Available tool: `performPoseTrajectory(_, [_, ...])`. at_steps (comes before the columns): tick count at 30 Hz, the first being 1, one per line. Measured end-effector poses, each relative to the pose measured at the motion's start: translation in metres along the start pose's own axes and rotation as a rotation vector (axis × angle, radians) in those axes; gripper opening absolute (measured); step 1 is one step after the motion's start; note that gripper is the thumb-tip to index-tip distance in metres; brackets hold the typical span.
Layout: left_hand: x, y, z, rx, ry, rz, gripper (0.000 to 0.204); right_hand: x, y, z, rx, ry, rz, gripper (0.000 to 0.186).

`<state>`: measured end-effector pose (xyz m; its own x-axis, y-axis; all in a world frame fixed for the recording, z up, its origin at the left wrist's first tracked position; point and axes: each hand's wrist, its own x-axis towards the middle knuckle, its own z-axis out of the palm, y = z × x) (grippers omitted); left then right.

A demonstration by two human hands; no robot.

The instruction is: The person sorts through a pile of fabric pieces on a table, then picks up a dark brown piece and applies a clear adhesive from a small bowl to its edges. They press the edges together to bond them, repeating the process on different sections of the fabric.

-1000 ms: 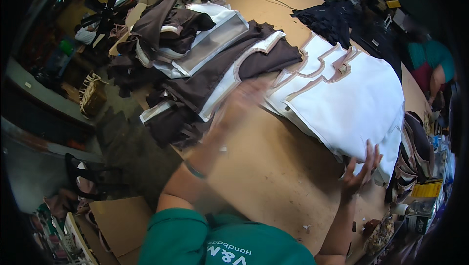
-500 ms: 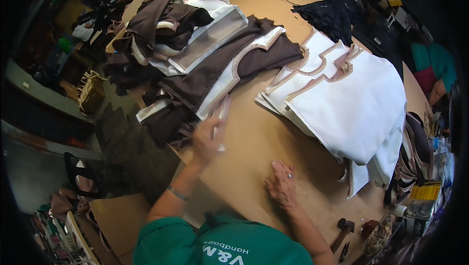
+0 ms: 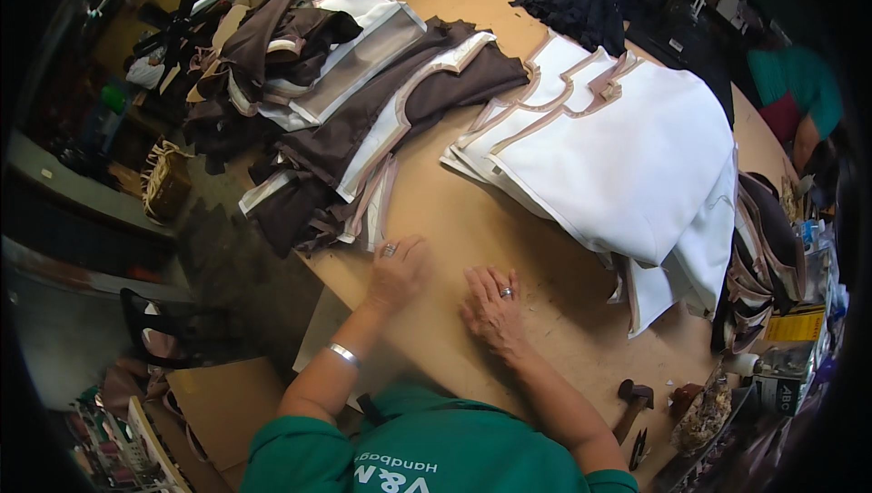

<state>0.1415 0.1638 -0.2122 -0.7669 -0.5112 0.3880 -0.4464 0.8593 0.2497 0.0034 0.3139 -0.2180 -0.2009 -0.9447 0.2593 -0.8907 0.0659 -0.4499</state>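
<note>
My left hand [image 3: 398,273] is over the tan tabletop, just below the brown pieces. Motion smears its fingers, and I see nothing in it. Flat on the table to its right, my right hand [image 3: 495,313] has its fingers apart and holds nothing. Dark brown sewn fabric pieces [image 3: 331,143] with white and pinkish-tan edging lie fanned in a pile beyond my left hand. White fabric panels [image 3: 627,162] with tan-bound curved edges overlap beyond my right hand, their lower corners bending down near the table.
A hammer [image 3: 633,402] and small dark snips [image 3: 640,446] lie at the near right. Dark cloth [image 3: 581,12] sits at the back. Brown edged pieces [image 3: 758,248] hang at the right. Another person in green [image 3: 795,93] is at the far right. A cardboard box [image 3: 222,402] stands lower left.
My left hand has moved off the edge of the brown pile, rightward and nearer my right hand. The right hand has shifted slightly up and left in the view.
</note>
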Motion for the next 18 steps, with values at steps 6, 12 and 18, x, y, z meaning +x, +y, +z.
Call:
performPoseTrajectory(6, [-0.0025,0.0007,0.0013,-0.03,0.004,-0.017,0.025,0.0008,-0.0023,-0.0011,-0.01,0.02,0.007,0.06])
performPoseTrajectory(12, [-0.0006,0.0026,-0.0006,-0.042,0.033,-0.037,0.023,0.003,-0.0041,-0.0012,-0.012,0.025,0.011,0.058])
performPoseTrajectory(18, [-0.0023,0.0,-0.0004,-0.05,0.035,-0.029,0.023,0.0028,-0.006,-0.0013,-0.03,0.029,0.013,0.059])
